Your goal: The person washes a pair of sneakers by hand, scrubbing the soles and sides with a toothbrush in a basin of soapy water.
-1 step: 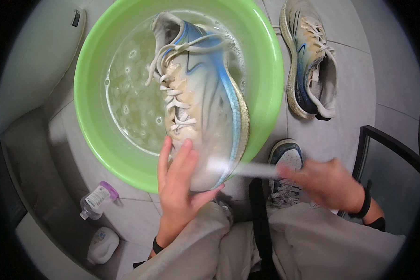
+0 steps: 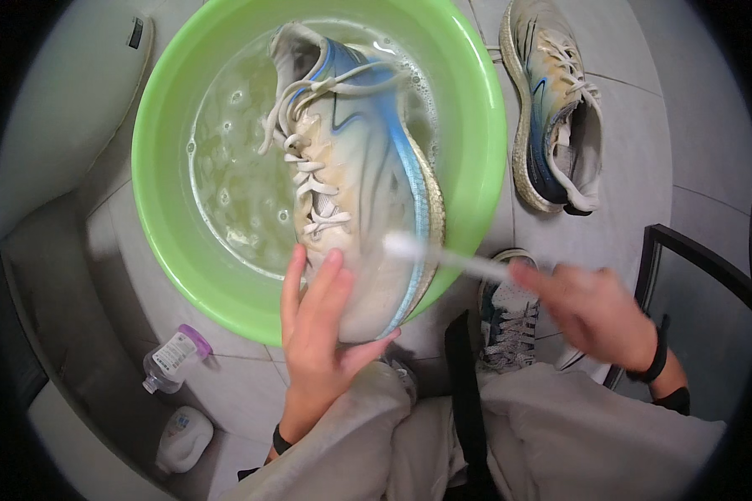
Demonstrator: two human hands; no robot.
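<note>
A white and blue running shoe (image 2: 376, 192) lies tilted over the green basin (image 2: 163, 200), its heel towards the far side and its toe at the near rim. My left hand (image 2: 317, 313) grips the toe, with fingers along its left side and the thumb underneath. In my right hand (image 2: 589, 313) is a slim white brush (image 2: 459, 260), smeared by motion. Its head is over the shoe's upper near the toe, but the blur hides whether it touches. Loose white laces (image 2: 322, 209) cross the shoe's top.
Cloudy, bubbly water (image 2: 238, 184) fills the basin. A matching shoe (image 2: 557, 108) rests on the tiles at the far right. Left of my legs lie a clear bottle with a purple base (image 2: 175, 359) and a white bottle (image 2: 184, 438). A dark-framed object (image 2: 693, 259) stands at the right.
My right hand has shifted slightly right and down, while the brush head has swung up across the toe area. My left hand and the shoe have hardly moved.
</note>
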